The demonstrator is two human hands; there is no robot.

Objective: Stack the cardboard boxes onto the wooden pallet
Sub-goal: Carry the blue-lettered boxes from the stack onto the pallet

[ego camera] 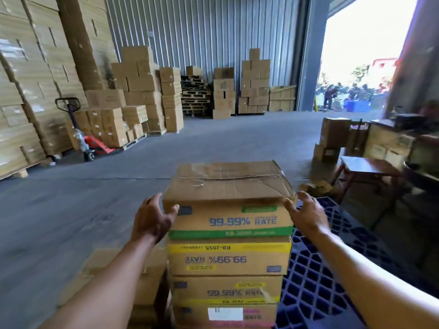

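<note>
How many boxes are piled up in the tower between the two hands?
4. The green-striped box is on top, the upper yellow-striped box under it, the lower yellow-striped box next down, and the pink-striped box lowest. More may be hidden below the picture's edge.

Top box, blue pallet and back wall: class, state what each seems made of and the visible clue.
Top box: brown cardboard, matt; creased, dented lid with taped seam. Blue pallet: probably moulded plastic, slightly glossy; uniform dark-blue lattice. Back wall: likely ribbed sheet metal, grey; regular vertical ridges.
</note>
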